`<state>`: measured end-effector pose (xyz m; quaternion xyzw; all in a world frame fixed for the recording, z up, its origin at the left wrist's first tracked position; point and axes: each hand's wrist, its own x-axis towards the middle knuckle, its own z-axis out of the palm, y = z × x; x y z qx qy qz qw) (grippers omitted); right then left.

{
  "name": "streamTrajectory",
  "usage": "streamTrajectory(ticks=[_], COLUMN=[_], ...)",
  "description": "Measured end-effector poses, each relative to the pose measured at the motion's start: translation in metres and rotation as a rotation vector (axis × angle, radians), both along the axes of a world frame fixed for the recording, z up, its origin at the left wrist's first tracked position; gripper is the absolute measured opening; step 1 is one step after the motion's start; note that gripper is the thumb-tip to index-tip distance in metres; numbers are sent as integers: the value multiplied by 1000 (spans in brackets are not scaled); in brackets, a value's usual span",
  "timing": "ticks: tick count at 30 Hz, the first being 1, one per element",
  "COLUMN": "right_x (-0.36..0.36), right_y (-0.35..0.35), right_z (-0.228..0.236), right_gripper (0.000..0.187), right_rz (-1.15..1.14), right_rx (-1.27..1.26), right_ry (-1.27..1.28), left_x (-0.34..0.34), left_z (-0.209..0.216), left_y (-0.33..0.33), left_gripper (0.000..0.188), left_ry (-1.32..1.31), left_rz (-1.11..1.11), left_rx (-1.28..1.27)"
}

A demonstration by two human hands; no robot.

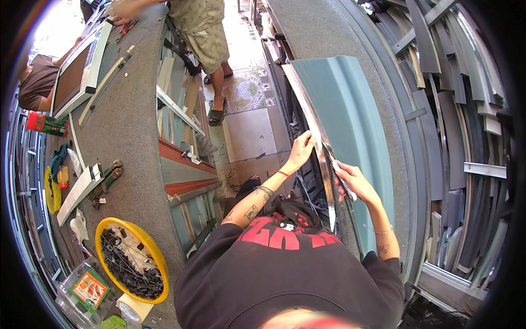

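Observation:
A long blue-grey ribbed panel point(359, 120) lies on the grey-topped bench at my right. A shiny, pale strip point(308, 104) runs down its left edge, its lower end near my shirt. My left hand point(301, 151) is closed, fingertips pinched at this strip. In my right hand point(355, 182) is a utility knife point(349, 192) with a grey handle, its narrow blade reaching up and left to the panel's edge, close to my left fingers. Whether the blade touches the strip I cannot tell.
On the left bench point(139, 137) are a yellow basket point(163, 268) of small black pieces, a tape roll point(134, 308), a clear jar point(82, 290) and a framed panel point(90, 77). One person stands by that bench; another is at far left. Profiles point(438, 137) fill the right rack.

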<state>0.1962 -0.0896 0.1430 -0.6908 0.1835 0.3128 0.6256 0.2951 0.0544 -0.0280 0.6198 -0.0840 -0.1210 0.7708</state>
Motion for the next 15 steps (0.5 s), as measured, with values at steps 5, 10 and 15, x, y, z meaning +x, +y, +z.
streamTrajectory(ticks=[5, 10, 15], right_x=[16, 27, 35], right_y=[8, 13, 17], right_z=[-5, -8, -14], right_gripper=[51, 51, 51], right_rz=[-49, -151, -157], right_rx=[65, 133, 131], right_ry=[6, 31, 5], left_x=[-4, -8, -9], left_z=[10, 21, 17], left_y=[2, 5, 4], left_gripper=[28, 22, 22], left_ry=[23, 77, 69], left_rz=[-8, -11, -2], left_rx=[-30, -145, -189])
